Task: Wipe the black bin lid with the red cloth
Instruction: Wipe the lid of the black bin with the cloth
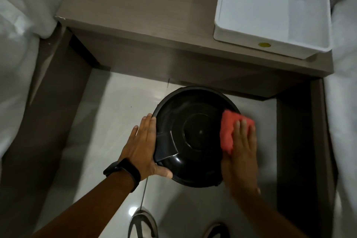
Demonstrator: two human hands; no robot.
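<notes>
The right hand point(242, 141) is smeared by blur and covers the near part of the red cloth point(228, 129) — together they hide the right rim of the black bin lid point(193, 131). Whatever lies beneath the lid is out of sight. The bottom edge crops two sandals point(142, 224) — and the yellow sticker point(264, 45) on the white tray point(289, 51) is too small to read.

Bedroom: nightstand point(135, 6) between 2 white-sheeted beds point(21, 31).

Left hand point(143, 147) and right hand point(242, 149) both flat, outstretched.
</notes>
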